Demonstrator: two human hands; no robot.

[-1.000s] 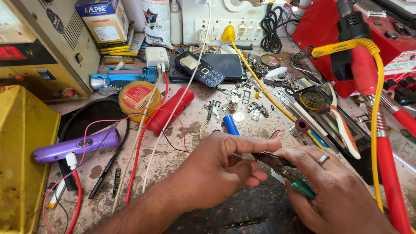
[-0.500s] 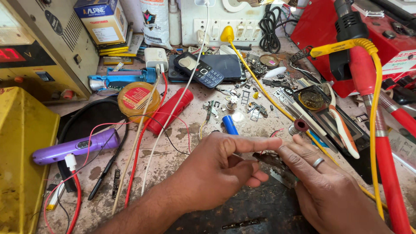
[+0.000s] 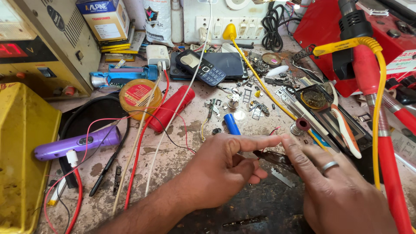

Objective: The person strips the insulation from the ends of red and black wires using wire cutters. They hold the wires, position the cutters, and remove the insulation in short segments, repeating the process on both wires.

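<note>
A cluttered, stained repair bench (image 3: 173,151) filled the view from the head camera. At far left stood a yellow metal case (image 3: 21,156) below a beige bench power supply with a red display (image 3: 39,47). Beside the case lay a purple cylindrical handheld tool (image 3: 78,143) among loose red, white and black wires. Further right sat a round yellow tin with a red label (image 3: 138,96), touching a red plastic cylinder (image 3: 171,108), with a dark keypad phone (image 3: 200,67) resting on a dark flat handset behind them.

At centre, the left hand (image 3: 221,167) reached in from the lower edge, its forefinger stretched rightward and its thumb and other fingers closed on a small dark metal tool (image 3: 271,157), seemingly pliers or cutters, though its jaw end was too dark to make out. A blue cylindrical piece (image 3: 232,124) lay just behind that hand. The right hand (image 3: 333,190), wearing a silver ring (image 3: 329,166), met the left, its fingertip touching the tip of the left forefinger while its fingers lay over the tool's far end; whether it gripped the tool could not be told. The tool hung low over the dark patch of bench between the two hands.

To the right lay a white-and-orange toothbrush (image 3: 344,125), a yellow cable (image 3: 377,86) and a red ribbed hose (image 3: 385,143) before a red metal box (image 3: 320,39).
</note>
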